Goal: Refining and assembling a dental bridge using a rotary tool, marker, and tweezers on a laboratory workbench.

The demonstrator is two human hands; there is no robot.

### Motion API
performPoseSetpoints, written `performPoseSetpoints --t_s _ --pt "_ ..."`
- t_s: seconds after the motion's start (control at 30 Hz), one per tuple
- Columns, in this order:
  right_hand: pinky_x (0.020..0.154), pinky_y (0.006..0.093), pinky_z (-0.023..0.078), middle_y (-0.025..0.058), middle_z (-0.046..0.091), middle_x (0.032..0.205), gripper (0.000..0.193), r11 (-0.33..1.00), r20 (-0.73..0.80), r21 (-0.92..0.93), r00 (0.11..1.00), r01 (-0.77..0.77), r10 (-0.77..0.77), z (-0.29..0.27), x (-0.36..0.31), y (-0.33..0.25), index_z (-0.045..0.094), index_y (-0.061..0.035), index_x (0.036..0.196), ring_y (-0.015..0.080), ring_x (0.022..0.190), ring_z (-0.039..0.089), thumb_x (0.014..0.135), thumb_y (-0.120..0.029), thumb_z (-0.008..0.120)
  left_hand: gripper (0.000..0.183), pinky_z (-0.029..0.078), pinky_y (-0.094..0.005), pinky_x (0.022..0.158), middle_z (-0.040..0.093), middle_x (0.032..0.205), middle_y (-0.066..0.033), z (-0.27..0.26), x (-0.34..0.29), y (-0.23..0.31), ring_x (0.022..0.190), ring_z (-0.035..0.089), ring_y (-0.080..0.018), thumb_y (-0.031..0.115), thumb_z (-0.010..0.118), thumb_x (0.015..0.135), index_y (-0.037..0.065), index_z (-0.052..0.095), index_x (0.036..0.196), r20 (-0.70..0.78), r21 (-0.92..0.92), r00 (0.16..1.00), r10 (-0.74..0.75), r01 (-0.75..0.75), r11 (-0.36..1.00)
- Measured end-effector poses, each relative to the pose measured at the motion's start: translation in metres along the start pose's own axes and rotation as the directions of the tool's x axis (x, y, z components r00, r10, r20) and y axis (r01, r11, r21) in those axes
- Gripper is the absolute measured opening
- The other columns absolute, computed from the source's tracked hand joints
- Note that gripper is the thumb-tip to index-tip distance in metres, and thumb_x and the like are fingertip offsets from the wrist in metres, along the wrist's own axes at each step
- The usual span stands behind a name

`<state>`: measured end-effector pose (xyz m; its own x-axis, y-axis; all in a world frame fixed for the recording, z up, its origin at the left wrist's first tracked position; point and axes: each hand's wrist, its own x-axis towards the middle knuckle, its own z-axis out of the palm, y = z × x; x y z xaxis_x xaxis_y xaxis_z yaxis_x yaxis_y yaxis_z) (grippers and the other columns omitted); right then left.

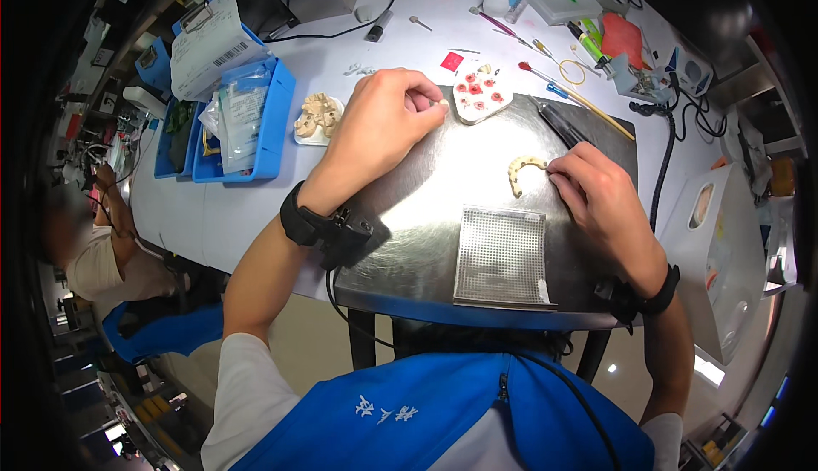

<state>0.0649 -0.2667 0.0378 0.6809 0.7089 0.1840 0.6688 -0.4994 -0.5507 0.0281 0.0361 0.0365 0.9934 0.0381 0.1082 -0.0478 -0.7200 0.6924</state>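
Over the metal plate [409, 241], my left hand [383, 117] is closed in a pinch on a small cream tooth-like piece [444, 104]; most of it is hidden by the fingertips. To the right, my right hand [601, 194] has thumb and forefinger closed on one end of a cream curved dental arch [516, 177] with dark spots along it. Just beyond my left fingertips sits a white dental model base [483, 111] with several red-marked stumps. A beige plaster dental model [319, 118] stands left of my left wrist. Below the arch lies a perforated metal tray [501, 258].
Blue bins [284, 121] with bags and a clipboard [213, 45] stand at the left. A black handpiece [562, 126] and a brush [588, 109] lie near my right hand. Tools and boxes crowd the far table. Another person [119, 258] sits at the far left.
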Motion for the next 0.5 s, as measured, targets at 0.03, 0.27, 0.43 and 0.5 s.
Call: performPoseSetpoints --t_s 0.03,0.27,0.43,0.5 --pt "0.077 0.0451 0.054 0.0169 0.063 0.097 0.010 1.000 0.000 0.006 1.000 0.000 0.000 -0.001 0.000 0.000 0.069 -0.0005 0.100 0.0397 0.087 0.065 0.090 -0.003 0.069 0.023 0.051 -0.0278 0.069 0.071 0.079 -0.0070 -0.003 0.007 -0.002 0.071 0.061 -0.0112 0.018 0.077 0.088 -0.002 0.076 0.099 -0.042 -0.020 0.998 -0.040 0.039 0.999" --pt "0.080 0.0442 0.053 0.0177 0.065 0.096 0.011 0.998 -0.003 0.060 1.000 -0.014 0.014 -0.006 -0.001 -0.002 0.069 0.0007 0.102 0.0388 0.089 0.066 0.091 -0.002 0.067 0.026 0.052 -0.0276 0.068 0.073 0.080 -0.0063 0.010 0.039 -0.020 0.070 0.062 -0.0101 0.019 0.077 0.089 -0.003 0.077 0.103 -0.094 -0.042 0.995 -0.033 0.029 0.999" --pt "0.080 0.0418 0.054 0.0180 0.066 0.098 0.012 0.996 -0.048 0.087 0.999 -0.002 0.006 -0.016 -0.018 -0.001 0.068 0.0011 0.103 0.0384 0.091 0.067 0.090 0.001 0.066 0.026 0.050 -0.0267 0.068 0.073 0.087 -0.0051 -0.006 0.029 -0.025 0.072 0.060 -0.0077 0.014 0.078 0.088 0.000 0.076 0.110 -0.122 -0.109 0.989 -0.082 0.069 0.992" --pt "0.079 0.0388 0.055 0.0172 0.068 0.100 0.016 0.997 -0.068 0.076 0.997 -0.016 0.022 -0.029 -0.034 -0.006 0.068 0.0016 0.104 0.0362 0.091 0.069 0.088 0.006 0.067 0.025 0.049 -0.0263 0.068 0.071 0.085 -0.0041 -0.017 0.018 -0.019 0.072 0.059 -0.0076 0.013 0.078 0.088 -0.001 0.076 0.109 -0.075 -0.046 0.992 -0.100 0.097 0.994"
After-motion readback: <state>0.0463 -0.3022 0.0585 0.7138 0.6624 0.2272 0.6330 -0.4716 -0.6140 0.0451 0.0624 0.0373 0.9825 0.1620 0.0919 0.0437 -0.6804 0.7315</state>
